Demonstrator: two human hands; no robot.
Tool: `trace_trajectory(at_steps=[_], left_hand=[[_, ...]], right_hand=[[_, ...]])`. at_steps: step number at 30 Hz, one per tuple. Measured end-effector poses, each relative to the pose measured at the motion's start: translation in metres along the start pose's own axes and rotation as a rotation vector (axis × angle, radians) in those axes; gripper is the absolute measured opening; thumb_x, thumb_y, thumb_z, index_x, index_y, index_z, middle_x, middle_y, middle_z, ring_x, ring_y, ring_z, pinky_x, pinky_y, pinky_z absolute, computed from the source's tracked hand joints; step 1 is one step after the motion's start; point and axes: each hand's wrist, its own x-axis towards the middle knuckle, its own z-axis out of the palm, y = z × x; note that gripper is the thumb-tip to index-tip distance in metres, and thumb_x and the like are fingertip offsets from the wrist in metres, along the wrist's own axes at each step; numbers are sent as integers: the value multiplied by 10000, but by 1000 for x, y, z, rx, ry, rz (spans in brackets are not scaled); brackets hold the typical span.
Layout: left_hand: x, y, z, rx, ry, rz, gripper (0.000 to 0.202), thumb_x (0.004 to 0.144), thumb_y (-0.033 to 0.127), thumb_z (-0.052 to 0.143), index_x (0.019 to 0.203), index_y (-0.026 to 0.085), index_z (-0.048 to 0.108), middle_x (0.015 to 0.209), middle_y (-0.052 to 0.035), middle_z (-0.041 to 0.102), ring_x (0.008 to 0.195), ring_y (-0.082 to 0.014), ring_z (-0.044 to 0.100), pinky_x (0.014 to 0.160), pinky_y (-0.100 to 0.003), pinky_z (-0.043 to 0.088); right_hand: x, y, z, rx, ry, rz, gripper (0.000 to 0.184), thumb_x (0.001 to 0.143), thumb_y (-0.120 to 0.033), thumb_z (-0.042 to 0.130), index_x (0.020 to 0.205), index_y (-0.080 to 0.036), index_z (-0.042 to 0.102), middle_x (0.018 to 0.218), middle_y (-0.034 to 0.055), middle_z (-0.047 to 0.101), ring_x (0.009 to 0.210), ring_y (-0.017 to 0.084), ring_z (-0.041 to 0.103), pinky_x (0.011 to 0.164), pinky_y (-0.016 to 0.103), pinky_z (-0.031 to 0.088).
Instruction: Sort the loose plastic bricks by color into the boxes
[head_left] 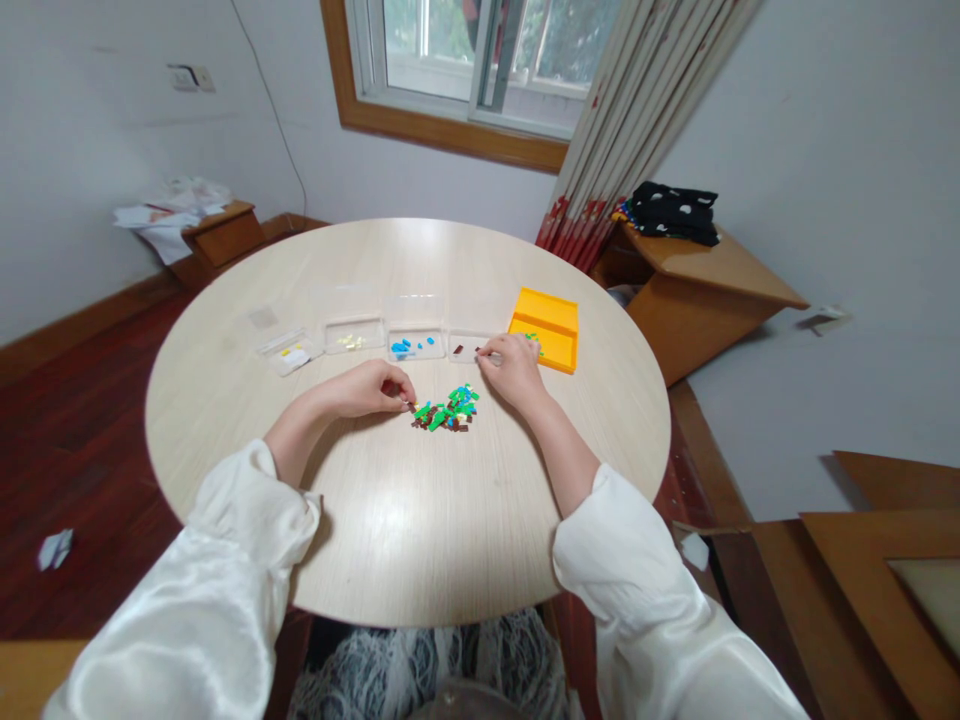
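Note:
A mixed pile of small toy bricks (448, 410), green, brown, blue and pale yellow, lies on the round table (390, 520). At its left edge, my left hand (371, 388) pinches with thumb and forefinger; what lies between the fingertips is too small to make out. My right hand (516, 368) reaches over the front right part of a clear box (466, 357) containing brown bricks. Its fingers are closed at a small brown brick (478, 351). Part of the yellow box (559, 350), with green bricks inside, is hidden behind that hand.
Left of the brown bricks' box stand clear open boxes: one with blue bricks (403, 347), one with pale yellow bricks (350, 342), and one with white and yellow pieces (294, 356). A wooden cabinet (697, 270) stands beyond the table's right side, below the curtain (622, 110).

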Motion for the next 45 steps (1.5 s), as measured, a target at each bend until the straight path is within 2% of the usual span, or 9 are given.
trace_trajectory(at_steps=[4, 9, 16, 22, 31, 41, 45], left_hand=[[0, 1, 2, -1, 1, -2, 217, 682, 233, 584, 812, 118, 714, 694, -40, 661, 602, -113, 521, 575, -231, 374], [0, 1, 4, 18, 20, 8, 213, 696, 244, 578, 799, 114, 711, 668, -38, 648, 581, -111, 509, 552, -225, 368], [1, 3, 6, 50, 44, 45, 171, 670, 208, 592, 774, 131, 703, 675, -20, 636, 602, -105, 511, 582, -217, 385], [-1, 9, 6, -20, 65, 81, 189, 738, 295, 586, 754, 134, 685, 710, -36, 657, 651, -120, 543, 622, -231, 413], [3, 6, 5, -124, 247, 55, 249, 737, 369, 601, 747, 132, 674, 717, -40, 651, 661, -133, 530, 630, -253, 403], [6, 7, 10, -194, 273, 68, 296, 737, 406, 593, 748, 124, 680, 679, -23, 610, 631, -117, 488, 616, -256, 373], [6, 9, 10, -177, 318, 38, 335, 756, 450, 572, 705, 131, 658, 602, -3, 550, 576, -105, 431, 562, -250, 325]], right_hand=[[-2, -3, -6, 13, -1, -18, 129, 799, -188, 573, 751, -205, 691, 934, 69, 690, 950, 249, 530, 866, 413, 299], [-5, -17, -8, 92, 38, -108, 152, 835, -190, 537, 785, -205, 679, 910, 64, 689, 939, 230, 552, 845, 387, 305], [-13, -39, 0, 171, -72, -264, 110, 835, -182, 568, 794, -206, 668, 922, 44, 692, 961, 208, 558, 876, 374, 292], [-19, -50, -2, 230, -159, -326, 118, 857, -196, 559, 808, -207, 667, 901, 32, 705, 923, 190, 575, 849, 353, 303], [-21, -53, -4, 306, -209, -373, 127, 838, -195, 598, 914, -235, 692, 942, 10, 723, 929, 178, 599, 866, 336, 328], [-19, -54, -2, 343, -176, -335, 91, 845, -194, 610, 848, -224, 696, 866, 9, 723, 878, 167, 602, 856, 330, 339], [-17, -50, -1, 330, -168, -307, 99, 858, -229, 600, 846, -228, 697, 870, 14, 717, 875, 171, 599, 862, 336, 339]])
